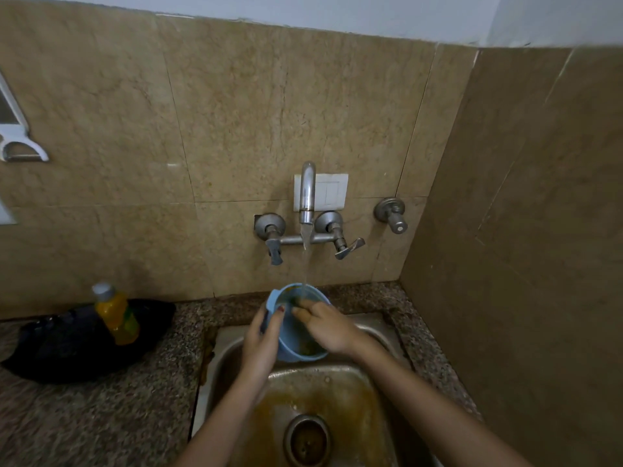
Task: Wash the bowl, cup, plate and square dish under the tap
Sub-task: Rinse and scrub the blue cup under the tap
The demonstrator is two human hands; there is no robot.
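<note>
A light blue bowl (292,345) with a small side handle is held tilted over the steel sink (381,335), under the running tap (307,197). A thin stream of water falls into its far side. My left hand (261,345) grips the bowl's left rim, thumb curled over the edge. My right hand (328,326) reaches into the bowl from the right, its fingers pressed against the inside wall, and covers part of the interior. The cup, plate and square dish are not in view.
The sink basin is stained brown around the drain (307,441). On the speckled stone counter at left sits a dark cloth or bag (67,345) with a yellow bottle (116,315). Two tap levers (349,249) and a separate valve (392,214) stick out from the tiled wall.
</note>
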